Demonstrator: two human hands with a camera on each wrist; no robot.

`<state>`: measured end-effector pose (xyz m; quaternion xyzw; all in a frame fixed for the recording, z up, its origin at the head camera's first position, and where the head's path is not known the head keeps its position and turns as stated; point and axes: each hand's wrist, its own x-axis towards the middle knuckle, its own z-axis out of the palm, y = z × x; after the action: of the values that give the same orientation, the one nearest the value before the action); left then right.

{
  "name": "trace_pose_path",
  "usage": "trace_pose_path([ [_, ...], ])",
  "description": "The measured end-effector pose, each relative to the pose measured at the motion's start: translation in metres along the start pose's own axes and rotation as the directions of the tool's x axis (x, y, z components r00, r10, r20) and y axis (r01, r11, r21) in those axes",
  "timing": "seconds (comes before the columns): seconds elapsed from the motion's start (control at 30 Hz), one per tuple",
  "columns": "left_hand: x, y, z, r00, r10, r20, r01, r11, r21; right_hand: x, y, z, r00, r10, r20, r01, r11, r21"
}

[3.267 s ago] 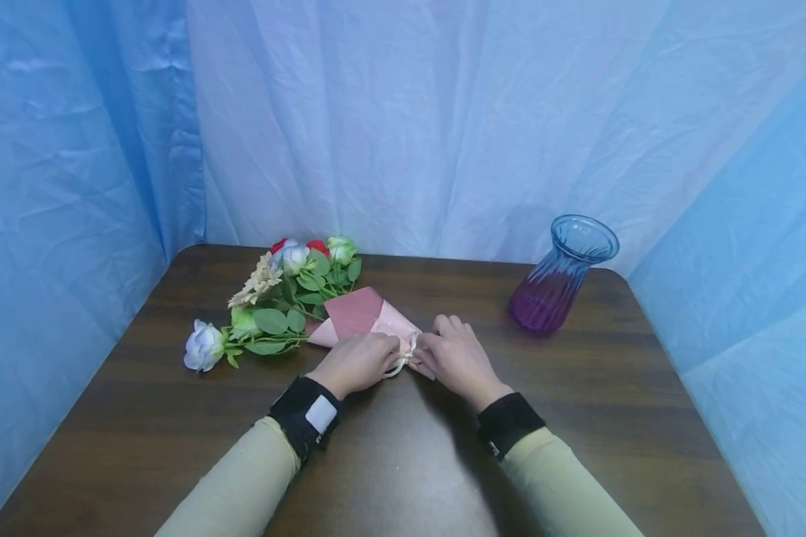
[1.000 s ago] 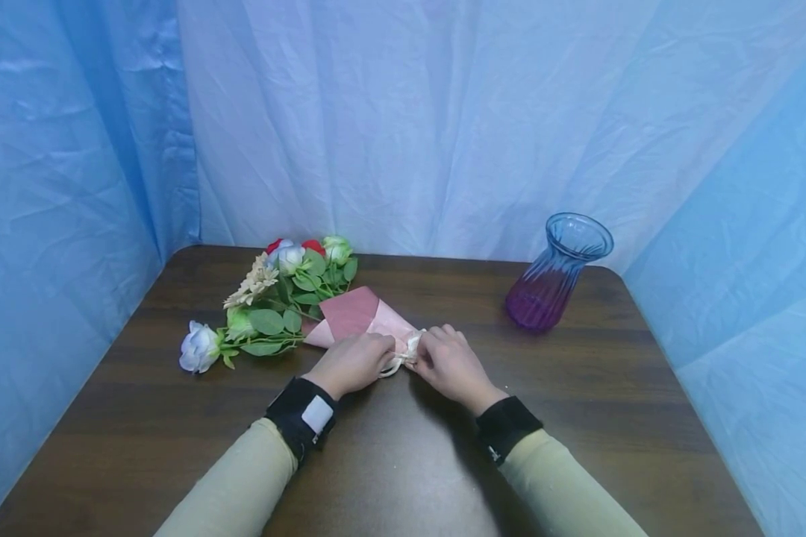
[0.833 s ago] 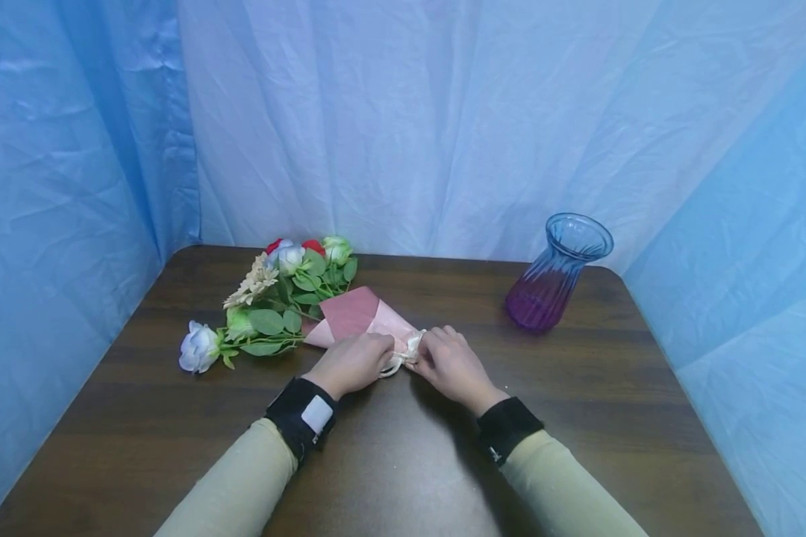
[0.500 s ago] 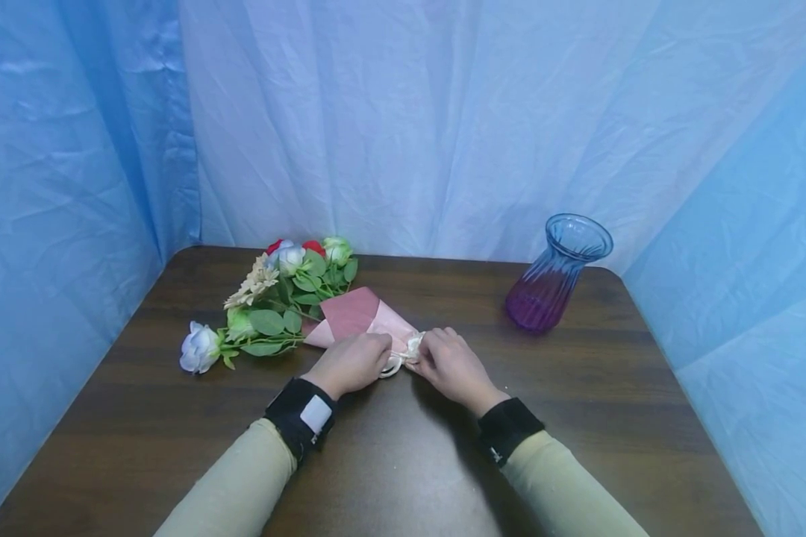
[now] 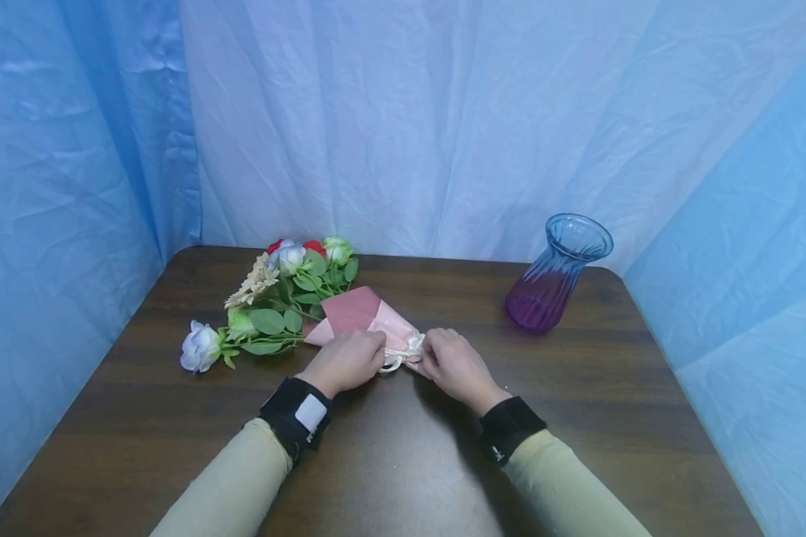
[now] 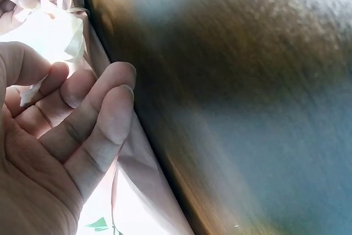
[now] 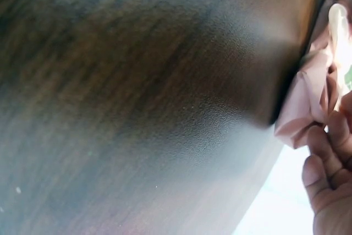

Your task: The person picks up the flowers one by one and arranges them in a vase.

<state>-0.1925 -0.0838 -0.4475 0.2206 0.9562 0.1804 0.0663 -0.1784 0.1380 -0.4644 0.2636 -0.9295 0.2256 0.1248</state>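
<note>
Fingers of both hands are drawn narrow upon a cream ribbon (image 5: 414, 345): thumb and forefinger of the left hand (image 5: 345, 362) pinch one end of it, the other fingers loosely bent, while the right hand (image 5: 458, 369) pinches it from the opposite side, its exact grip partly hidden. Light-blue cloth (image 5: 403, 127) hangs in folds behind the work and along both sides. Before it lies a dark brown table (image 5: 403, 477) with visible wood grain and rounded far corners. Two pale sleeves, left (image 5: 231, 477) and right (image 5: 571, 477), enter from the lower border of the head view. A bouquet (image 5: 285, 291) lies left of centre, blooms outward to the left and far side, bound end between the hands. Well apart, near the far right corner, stands a glass vase (image 5: 557, 280), blue above and purple below. Pink wrapping paper (image 5: 356, 309), in a darker and a paler tone, forms a cone around the stems. Black wristbands, left (image 5: 289, 418) and right (image 5: 510, 429), encircle the wrists, the left one bearing a white patch (image 5: 311, 412). Among the blooms, a lilac-white rose (image 5: 200, 347) projects farthest left; a beige flower (image 5: 254, 282) lies beyond it. Smallest, the ribbon's loop rests beside the left fingertips.
</note>
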Motion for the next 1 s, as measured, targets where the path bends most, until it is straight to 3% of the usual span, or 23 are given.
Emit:
trace_pose_path([
  [0.37,-0.004,-0.006,-0.003,1.000,-0.024,-0.002,0.024,1.000,0.012,-0.001,0.002,-0.003,0.996,0.082,0.045,-0.081,0.997,-0.013],
  [0.73,-0.007,-0.011,-0.005,0.998,-0.057,0.000,0.057,0.998,-0.012,-0.001,0.003,-0.004,0.993,0.111,0.042,-0.111,0.994,-0.006],
  [1.0,-0.007,-0.014,-0.005,0.998,-0.055,0.000,0.055,0.998,-0.029,-0.001,0.003,-0.004,0.975,0.206,0.082,-0.207,0.978,0.013],
])
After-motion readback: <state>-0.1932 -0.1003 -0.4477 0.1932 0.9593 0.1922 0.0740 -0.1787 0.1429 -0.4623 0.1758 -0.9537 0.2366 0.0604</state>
